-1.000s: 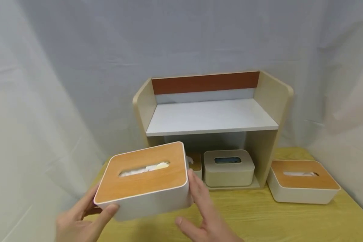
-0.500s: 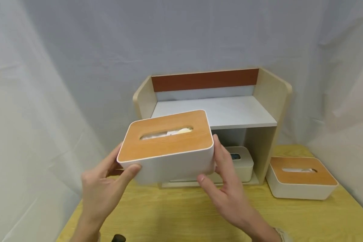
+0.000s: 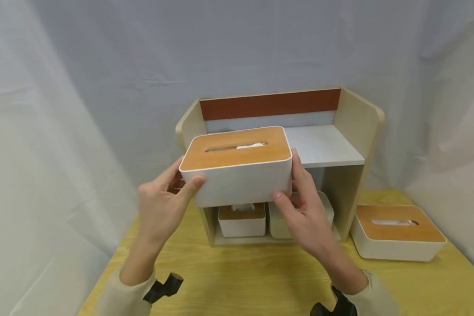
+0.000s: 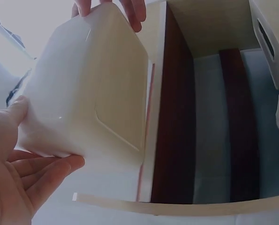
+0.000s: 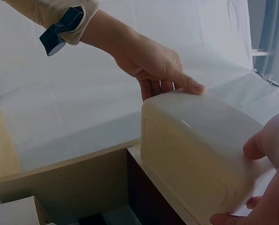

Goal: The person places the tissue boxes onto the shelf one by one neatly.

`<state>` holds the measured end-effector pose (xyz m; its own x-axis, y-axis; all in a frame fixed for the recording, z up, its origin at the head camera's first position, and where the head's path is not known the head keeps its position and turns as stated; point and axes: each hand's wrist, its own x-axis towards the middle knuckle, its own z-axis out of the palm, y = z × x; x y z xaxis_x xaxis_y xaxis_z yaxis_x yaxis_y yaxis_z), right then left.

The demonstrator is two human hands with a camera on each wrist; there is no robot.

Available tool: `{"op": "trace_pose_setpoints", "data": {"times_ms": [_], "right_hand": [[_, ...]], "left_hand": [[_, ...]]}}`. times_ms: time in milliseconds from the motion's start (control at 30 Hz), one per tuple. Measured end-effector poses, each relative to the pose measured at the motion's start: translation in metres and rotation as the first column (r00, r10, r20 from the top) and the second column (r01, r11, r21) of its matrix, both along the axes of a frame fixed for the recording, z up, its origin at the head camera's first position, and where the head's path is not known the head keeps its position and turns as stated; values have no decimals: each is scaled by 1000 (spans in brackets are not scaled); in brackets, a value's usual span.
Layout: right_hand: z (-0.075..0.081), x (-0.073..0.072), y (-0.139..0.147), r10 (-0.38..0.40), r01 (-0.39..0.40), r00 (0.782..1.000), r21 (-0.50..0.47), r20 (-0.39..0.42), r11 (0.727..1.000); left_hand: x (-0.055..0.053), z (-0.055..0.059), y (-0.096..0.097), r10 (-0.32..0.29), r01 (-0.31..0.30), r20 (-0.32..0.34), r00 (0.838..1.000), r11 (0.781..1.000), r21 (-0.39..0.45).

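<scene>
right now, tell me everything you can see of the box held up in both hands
The box has smooth white, plastic-looking walls, rounded corners and an orange-brown, wood-look top. A long slot in it shows something white inside. Held above the table, top up, it sits slightly higher at its right end in the head view. The left hand grips its left end, the right hand its right, thumbs on the near wall. Whether it touches the shelf unit is unclear.
</scene>
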<state>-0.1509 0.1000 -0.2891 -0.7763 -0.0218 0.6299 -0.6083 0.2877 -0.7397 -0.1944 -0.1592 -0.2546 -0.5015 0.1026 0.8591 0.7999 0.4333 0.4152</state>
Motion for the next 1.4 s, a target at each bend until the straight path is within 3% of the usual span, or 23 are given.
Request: {"op": "trace_pose_setpoints", "data": {"times_ms": [333, 500, 667, 800, 1000, 1233, 1400], "right_hand": [[6, -19, 9, -32, 35, 992, -23, 121, 999], [8, -30, 11, -56, 55, 995, 9, 81, 998], [10, -45, 12, -88, 85, 995, 53, 47, 995], [12, -55, 12, -102, 99, 994, 88, 34, 991], [15, -65, 10, -140, 135, 990, 126, 30, 983], [16, -74, 9, -168, 160, 984, 123, 58, 979], [17, -78, 7, -194, 189, 980, 121, 36, 975]], "left_hand": [[-21, 5, 13, 55, -56, -38, 998, 998, -22], [-26, 9, 17, 81, -77, 58, 995, 995, -61], [-24, 8, 17, 86, -69, 212, 973, 994, -86], [-27, 5, 17, 60, -42, 267, 962, 996, -74], [-37, -3, 19, 42, -30, 254, 966, 998, -49], [-47, -10, 26, 77, -62, 242, 967, 996, -68], [-51, -8, 32, 104, -75, 259, 960, 990, -117]]}}
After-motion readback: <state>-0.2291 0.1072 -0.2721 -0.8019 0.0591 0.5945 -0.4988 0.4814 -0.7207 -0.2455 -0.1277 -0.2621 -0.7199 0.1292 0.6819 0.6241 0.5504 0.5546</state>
